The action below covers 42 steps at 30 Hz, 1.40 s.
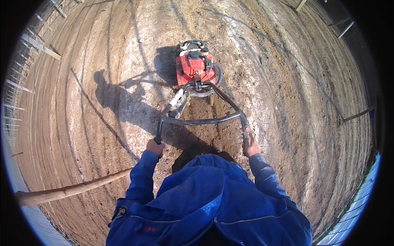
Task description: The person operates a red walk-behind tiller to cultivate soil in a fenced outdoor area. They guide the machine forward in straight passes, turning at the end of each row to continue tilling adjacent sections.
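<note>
A walk-behind power tiller (194, 64) with a red engine cover and red guard stands on the soil ahead of me, its black handlebar (201, 121) reaching back towards my body. My left hand (155, 147) is closed around the end of the left handle. Around the right handle grip, just below a red button (247, 128), my right hand (251, 145) is wrapped. A crossbar joins the two handles. Brown, loosened soil (200, 110) shows between the handles behind the machine. The tines are hidden under the guard.
A wooden pole (74, 189) stands close on my left. More posts (41, 46) line the far left, and others (301, 5) stand at the upper right. Ridged, dry soil (277, 92) spreads on both sides, crossed by shadows. Plastic sheeting (354, 212) shows at the lower right edge.
</note>
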Each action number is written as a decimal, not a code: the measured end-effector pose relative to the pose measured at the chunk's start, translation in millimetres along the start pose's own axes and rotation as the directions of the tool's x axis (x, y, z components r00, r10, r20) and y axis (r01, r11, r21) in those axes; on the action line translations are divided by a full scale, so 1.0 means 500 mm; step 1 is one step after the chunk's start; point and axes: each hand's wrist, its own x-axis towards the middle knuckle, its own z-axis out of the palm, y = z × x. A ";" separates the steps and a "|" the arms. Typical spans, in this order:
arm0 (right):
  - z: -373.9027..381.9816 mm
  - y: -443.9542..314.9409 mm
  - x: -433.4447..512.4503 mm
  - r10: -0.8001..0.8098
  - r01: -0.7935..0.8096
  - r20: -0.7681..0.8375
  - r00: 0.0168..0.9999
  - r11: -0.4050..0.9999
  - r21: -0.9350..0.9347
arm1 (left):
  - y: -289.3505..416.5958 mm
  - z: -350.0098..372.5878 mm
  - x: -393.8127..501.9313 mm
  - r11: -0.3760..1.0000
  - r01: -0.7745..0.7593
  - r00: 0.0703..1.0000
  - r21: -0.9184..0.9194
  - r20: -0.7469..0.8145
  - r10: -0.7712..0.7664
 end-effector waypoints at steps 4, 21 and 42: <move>0.001 -0.027 0.016 -0.017 0.017 0.013 1.000 1.000 -0.021 | 0.011 -0.014 0.022 0.986 -0.036 0.998 0.161 -0.037 0.042; -0.010 0.044 0.084 -0.067 0.071 -0.060 0.996 0.995 0.069 | 0.060 0.036 0.044 0.995 0.041 0.998 0.095 0.046 -0.045; 0.020 0.024 0.108 -0.173 0.174 -0.179 0.969 0.985 -0.010 | 0.045 0.019 0.080 0.997 -0.001 0.995 0.077 0.100 -0.007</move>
